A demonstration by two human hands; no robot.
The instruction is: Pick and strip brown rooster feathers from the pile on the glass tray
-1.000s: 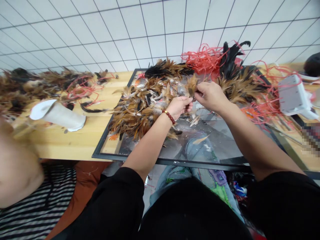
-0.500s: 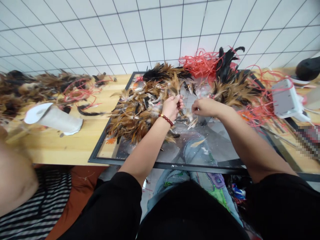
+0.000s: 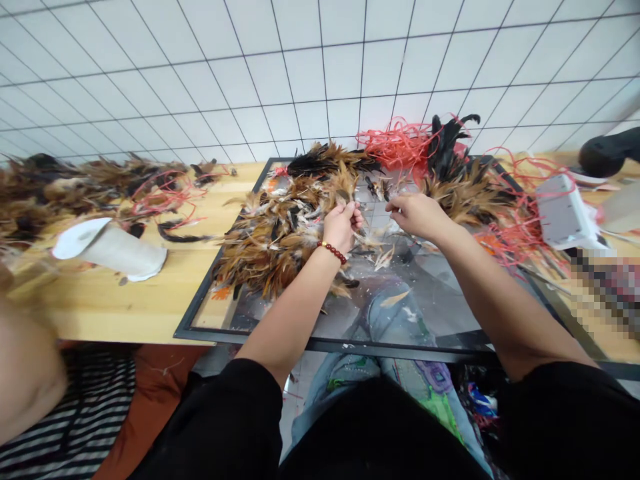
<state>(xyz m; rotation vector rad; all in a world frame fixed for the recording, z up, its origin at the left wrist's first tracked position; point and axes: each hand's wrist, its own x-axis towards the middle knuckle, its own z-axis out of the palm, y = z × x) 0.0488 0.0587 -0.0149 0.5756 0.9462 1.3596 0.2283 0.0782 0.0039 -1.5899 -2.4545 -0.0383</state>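
My left hand, with a beaded bracelet at the wrist, is closed on a small bunch of brown feathers that stands up above the fingers. Beside and under it spreads a large pile of brown feathers. My right hand is a little to the right, apart from the left one, with its fingers curled over some small dark feathers; whether it grips anything is too small to tell. Right of it lies another bunch of brown feathers.
A black-framed glass panel lies under the feathers. Red plastic strips are heaped at the back. A white roll rests on the wooden table at left, near another person's arm. A white box-like device stands at right.
The whole view has shifted, so the table sits slightly lower. My right hand's fingers have moved a little and look less tightly curled. My left hand still holds the feather bunch.
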